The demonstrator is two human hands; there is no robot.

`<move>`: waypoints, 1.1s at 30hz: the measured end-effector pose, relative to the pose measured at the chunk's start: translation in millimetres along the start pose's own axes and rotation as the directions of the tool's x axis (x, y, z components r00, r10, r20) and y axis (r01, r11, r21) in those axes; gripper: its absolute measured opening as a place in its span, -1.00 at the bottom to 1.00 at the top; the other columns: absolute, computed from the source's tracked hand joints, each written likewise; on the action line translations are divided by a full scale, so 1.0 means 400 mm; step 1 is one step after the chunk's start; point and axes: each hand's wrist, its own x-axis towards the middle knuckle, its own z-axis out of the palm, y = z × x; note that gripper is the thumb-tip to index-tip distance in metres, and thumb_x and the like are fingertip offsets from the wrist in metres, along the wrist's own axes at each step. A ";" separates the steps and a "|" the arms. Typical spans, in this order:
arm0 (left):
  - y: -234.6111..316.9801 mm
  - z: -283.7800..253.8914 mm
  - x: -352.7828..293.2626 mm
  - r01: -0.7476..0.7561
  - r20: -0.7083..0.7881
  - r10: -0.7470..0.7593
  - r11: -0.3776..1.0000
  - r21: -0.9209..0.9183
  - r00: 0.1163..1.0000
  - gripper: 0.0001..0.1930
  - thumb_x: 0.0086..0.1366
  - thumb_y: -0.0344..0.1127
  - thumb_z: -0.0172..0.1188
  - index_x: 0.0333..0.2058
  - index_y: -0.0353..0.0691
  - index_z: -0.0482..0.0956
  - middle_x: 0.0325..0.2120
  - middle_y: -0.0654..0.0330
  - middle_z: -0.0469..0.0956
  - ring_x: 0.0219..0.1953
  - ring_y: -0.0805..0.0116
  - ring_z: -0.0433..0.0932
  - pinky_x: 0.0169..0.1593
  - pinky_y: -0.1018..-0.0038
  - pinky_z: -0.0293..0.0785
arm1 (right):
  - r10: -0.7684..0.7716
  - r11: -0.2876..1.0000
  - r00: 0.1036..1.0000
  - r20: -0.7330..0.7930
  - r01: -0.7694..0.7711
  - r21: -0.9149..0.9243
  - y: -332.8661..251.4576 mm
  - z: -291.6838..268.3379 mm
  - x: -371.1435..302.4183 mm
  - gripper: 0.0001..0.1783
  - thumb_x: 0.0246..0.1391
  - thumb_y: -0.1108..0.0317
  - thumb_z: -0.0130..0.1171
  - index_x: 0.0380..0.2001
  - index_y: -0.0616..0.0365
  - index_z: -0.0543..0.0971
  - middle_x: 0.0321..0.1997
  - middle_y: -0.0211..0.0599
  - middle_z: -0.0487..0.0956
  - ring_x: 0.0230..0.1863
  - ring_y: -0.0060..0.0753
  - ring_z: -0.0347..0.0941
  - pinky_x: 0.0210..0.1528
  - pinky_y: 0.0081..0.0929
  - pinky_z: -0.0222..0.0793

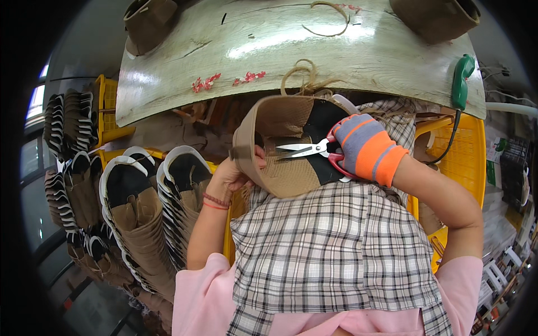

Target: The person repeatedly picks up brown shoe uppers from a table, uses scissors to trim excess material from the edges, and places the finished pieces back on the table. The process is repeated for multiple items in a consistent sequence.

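Note:
My left hand (234, 175), bare with a red string bracelet, grips the side of a tan woven shoe (280, 147) with a black inner lining, held over my lap. My right hand (367, 147) wears a grey and orange glove and holds red-handled scissors (305, 149). The steel blades point left and lie inside the shoe's opening, over the woven insole. A checked cloth (336, 246) covers my lap below the shoe.
A pale wooden table (291, 50) lies ahead with jute cord loops (302, 75), two tan shoes at its far corners and a green tool (462, 81) at its right edge. Yellow crates (468, 162) stand right and left. Several finished shoes (140, 207) are stacked at my left.

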 end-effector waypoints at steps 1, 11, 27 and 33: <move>-0.003 0.004 0.005 -0.013 -0.048 0.015 0.999 0.047 0.999 -0.75 0.13 -0.43 0.42 -0.25 -0.23 0.53 -0.36 0.29 0.57 -0.33 0.50 0.58 -0.29 0.63 0.55 | 0.008 1.000 0.998 0.063 -0.008 -0.016 -0.005 0.003 0.006 -0.66 -0.06 0.11 0.38 -0.22 0.01 0.70 -0.24 -0.17 0.66 -0.13 -0.15 0.58 -0.06 -0.32 0.48; -0.026 -0.011 -0.005 -0.023 -0.129 0.025 1.000 0.013 0.991 -0.67 0.02 -0.53 0.48 -0.22 -0.26 0.59 -0.31 0.27 0.59 -0.27 0.45 0.59 -0.21 0.50 0.58 | -0.107 0.981 0.994 0.036 0.111 -0.158 -0.029 0.013 0.055 -0.63 -0.11 0.09 0.41 -0.21 -0.05 0.70 -0.26 -0.29 0.68 -0.15 -0.21 0.61 -0.12 -0.34 0.50; -0.044 -0.029 0.003 0.040 -0.195 -0.038 0.999 0.007 0.980 -0.71 0.10 -0.52 0.37 -0.17 -0.43 0.63 -0.24 0.06 0.69 -0.23 0.32 0.68 -0.06 0.44 0.62 | -0.104 0.954 0.988 0.117 0.132 -0.270 -0.031 0.000 0.081 -0.74 0.01 0.12 0.31 -0.28 0.01 0.68 -0.34 -0.26 0.69 -0.22 -0.16 0.64 -0.21 -0.33 0.51; -0.039 -0.006 -0.007 0.020 -0.272 -0.034 0.998 -0.053 0.962 -0.61 0.03 -0.60 0.45 -0.12 -0.37 0.61 -0.22 0.13 0.65 -0.21 0.30 0.66 -0.07 0.38 0.65 | -0.066 0.995 0.995 -0.077 0.060 -0.075 0.019 -0.040 -0.012 -0.72 -0.04 0.13 0.34 -0.30 0.05 0.68 -0.32 -0.24 0.68 -0.19 -0.10 0.61 -0.14 -0.29 0.51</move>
